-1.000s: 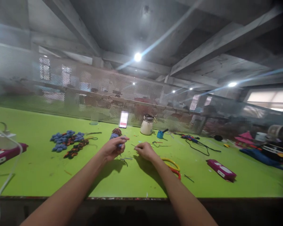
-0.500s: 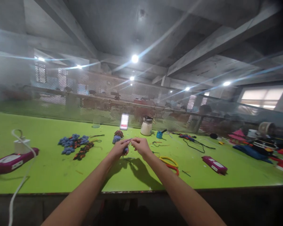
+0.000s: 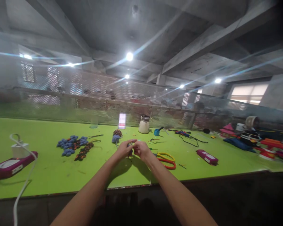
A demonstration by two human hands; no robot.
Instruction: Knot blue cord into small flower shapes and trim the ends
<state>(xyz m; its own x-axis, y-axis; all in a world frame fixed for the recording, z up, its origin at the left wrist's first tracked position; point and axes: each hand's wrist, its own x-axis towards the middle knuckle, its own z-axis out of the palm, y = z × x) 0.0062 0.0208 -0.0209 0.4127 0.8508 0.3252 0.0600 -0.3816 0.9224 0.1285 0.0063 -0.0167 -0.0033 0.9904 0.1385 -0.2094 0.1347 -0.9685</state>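
Observation:
My left hand (image 3: pixel 124 149) and my right hand (image 3: pixel 141 149) meet above the green table (image 3: pixel 49 171), fingertips pinched together. Between them is a small dark blue knotted piece (image 3: pixel 130 153), held by the left fingers, while the right fingers pinch at it; what the right hand grips is too small to make out. A blue and brown yarn bundle (image 3: pixel 115 137) lies just beyond the hands. Yellow and red loops (image 3: pixel 165 158) lie to the right of my right hand.
A pile of blue and orange knotted pieces (image 3: pixel 73 145) lies at left. A magenta power strip (image 3: pixel 8 165) with a white charger and cable sits far left. A cream kettle (image 3: pixel 143 125), a phone (image 3: pixel 122 121), a magenta box (image 3: pixel 207 156) and a mesh fence (image 3: pixel 85 94) are beyond.
My right hand rose off the table and came over to the left hand; both now pinch together. The view has swung to the right.

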